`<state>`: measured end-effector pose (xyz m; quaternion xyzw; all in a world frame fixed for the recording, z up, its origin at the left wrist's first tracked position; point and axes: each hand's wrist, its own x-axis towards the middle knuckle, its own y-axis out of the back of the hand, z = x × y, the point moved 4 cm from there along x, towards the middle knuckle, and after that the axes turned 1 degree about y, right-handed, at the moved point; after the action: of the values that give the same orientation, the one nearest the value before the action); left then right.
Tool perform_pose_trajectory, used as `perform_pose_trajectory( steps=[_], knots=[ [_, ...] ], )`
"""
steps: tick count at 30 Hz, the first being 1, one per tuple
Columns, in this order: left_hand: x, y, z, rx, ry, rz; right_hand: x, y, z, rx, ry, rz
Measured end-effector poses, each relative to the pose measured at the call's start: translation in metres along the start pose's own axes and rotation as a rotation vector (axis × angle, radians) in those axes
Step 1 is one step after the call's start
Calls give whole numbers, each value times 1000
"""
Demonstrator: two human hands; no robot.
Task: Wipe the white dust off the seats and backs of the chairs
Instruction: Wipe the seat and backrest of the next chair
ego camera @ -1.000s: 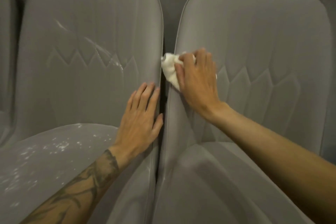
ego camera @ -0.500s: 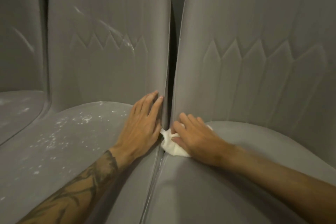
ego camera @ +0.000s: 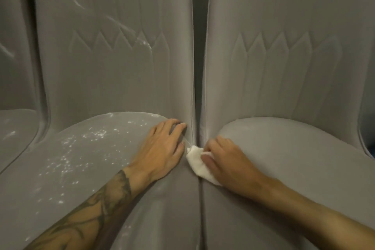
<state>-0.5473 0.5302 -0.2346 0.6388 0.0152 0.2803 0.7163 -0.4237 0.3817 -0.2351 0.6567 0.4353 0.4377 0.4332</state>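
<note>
Left chair point(ego camera: 105, 79): grey, with white dust point(ego camera: 95, 134) speckled over the seat and streaked on the back.
Right chair point(ego camera: 284, 148): grey, just beside the left chair.
Left hand point(ego camera: 162, 148): flat, fingers extended, resting on the left seat's right edge.
Right hand point(ego camera: 225, 158): fingers curled round a white cloth point(ego camera: 196, 165), pressing it at the gap between the seats.

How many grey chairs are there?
3. The dusty middle chair under the left hand, the right chair under the right hand holding a white cloth, and a cropped chair far left. More may be hidden.
</note>
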Motion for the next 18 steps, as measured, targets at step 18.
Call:
perform_pose_trajectory(
  steps=[18],
  knots=[
    [-49, 26, -152, -108, -102, -85, 67, -35, -107, -209, -434, 129]
  ],
)
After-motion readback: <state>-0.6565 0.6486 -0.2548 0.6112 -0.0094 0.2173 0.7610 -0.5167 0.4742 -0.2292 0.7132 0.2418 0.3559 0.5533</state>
